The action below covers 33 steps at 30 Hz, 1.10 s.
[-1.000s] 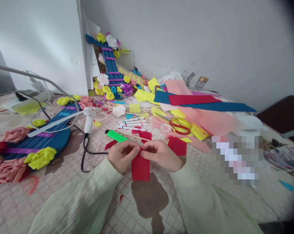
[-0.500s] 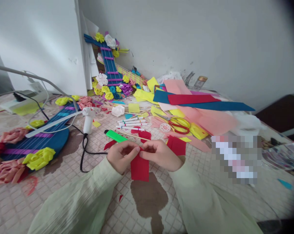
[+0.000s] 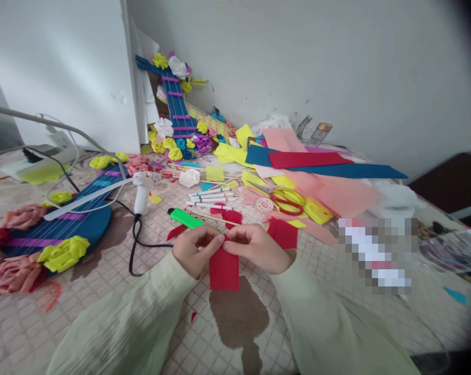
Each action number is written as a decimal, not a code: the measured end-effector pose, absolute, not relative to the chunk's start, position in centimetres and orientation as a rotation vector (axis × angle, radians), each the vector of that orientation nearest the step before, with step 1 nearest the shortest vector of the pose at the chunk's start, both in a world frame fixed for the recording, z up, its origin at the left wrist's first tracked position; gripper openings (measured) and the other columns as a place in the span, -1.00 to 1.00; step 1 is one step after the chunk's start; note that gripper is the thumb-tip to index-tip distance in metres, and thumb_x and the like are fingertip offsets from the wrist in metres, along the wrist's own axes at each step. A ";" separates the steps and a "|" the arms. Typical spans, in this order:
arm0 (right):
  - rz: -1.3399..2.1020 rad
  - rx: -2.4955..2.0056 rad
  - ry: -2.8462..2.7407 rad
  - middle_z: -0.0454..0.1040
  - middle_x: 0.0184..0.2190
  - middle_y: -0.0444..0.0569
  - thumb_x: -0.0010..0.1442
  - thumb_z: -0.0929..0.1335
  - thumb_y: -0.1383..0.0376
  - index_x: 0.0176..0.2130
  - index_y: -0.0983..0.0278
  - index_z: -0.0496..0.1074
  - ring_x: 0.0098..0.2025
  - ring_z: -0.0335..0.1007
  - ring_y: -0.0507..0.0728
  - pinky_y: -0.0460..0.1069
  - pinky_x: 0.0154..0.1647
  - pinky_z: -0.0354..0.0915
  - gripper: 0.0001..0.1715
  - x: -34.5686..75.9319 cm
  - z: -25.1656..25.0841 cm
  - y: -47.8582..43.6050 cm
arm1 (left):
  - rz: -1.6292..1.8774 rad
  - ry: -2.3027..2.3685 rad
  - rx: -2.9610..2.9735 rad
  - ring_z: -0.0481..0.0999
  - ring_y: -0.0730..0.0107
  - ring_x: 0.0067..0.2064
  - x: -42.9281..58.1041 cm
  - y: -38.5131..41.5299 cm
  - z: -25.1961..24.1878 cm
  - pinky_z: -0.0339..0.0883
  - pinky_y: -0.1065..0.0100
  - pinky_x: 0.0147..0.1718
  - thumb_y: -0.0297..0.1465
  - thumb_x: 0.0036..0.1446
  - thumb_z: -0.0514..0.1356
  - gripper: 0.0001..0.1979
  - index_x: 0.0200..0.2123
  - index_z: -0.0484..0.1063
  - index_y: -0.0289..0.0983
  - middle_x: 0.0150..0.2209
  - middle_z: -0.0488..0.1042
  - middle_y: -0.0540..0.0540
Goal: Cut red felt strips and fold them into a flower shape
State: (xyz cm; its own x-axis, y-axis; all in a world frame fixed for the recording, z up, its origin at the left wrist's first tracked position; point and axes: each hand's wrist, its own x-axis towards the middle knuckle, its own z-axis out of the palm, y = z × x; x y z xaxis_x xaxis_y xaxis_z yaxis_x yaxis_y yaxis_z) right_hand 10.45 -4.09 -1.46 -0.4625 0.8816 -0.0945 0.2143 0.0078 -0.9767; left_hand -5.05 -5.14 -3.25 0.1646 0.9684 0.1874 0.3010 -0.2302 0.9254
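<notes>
A strip of red crepe paper (image 3: 224, 271) hangs down between my hands over the table. My left hand (image 3: 196, 251) pinches its top edge between thumb and fingers. From the other side my right hand (image 3: 257, 247) grips the same edge, the two thumb tips nearly touching. My fingers partly hide the top of the paper and a thin wooden stick (image 3: 210, 216) just behind them. Beyond my left hand lies a green utility knife (image 3: 186, 218). More red paper pieces (image 3: 283, 234) rest beside my right hand.
A white glue gun (image 3: 141, 194) stands at left by a blue paper guitar (image 3: 90, 221) with paper flowers. Scissors (image 3: 286, 200), several markers (image 3: 212, 197) and crepe sheets (image 3: 325, 169) lie further back. A blurred-out patch (image 3: 376, 255) covers the right side.
Almost nothing differs. Both hands keep their pinch on the red paper, and the view has shifted very slightly.
</notes>
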 end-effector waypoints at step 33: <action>1.438 -1.090 -1.547 0.32 -0.53 -0.15 -0.04 0.32 0.21 -0.44 0.32 0.38 -0.46 0.19 -0.03 -0.11 -0.42 0.14 -0.80 10.8 -1.5 -3.7 | 1.050 1.211 1.880 0.24 0.51 -0.59 -5.3 -5.2 -2.9 0.16 0.47 -0.58 -0.33 0.02 0.03 -0.76 -0.61 0.28 -0.31 -0.65 0.27 0.01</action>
